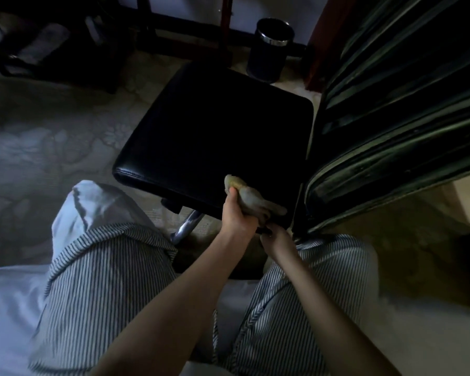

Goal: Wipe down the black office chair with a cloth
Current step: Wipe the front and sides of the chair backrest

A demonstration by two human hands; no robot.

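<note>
The black office chair's square seat (215,131) fills the middle of the head view, and its ribbed backrest (396,118) rises at the right. My left hand (236,213) grips a bunched yellowish cloth (251,198) against the seat's near right corner. Just below that corner, my right hand (278,240) holds the chair's dark underside edge, with its fingertips hidden under the seat. A chrome leg (187,226) of the chair shows beneath the seat's near edge.
My knees in striped trousers (106,280) sit close to the chair, on a pale bed surface (8,308). A dark cylindrical bin (272,50) stands beyond the seat near dark furniture legs (158,28). Patterned carpet (52,137) lies to the left.
</note>
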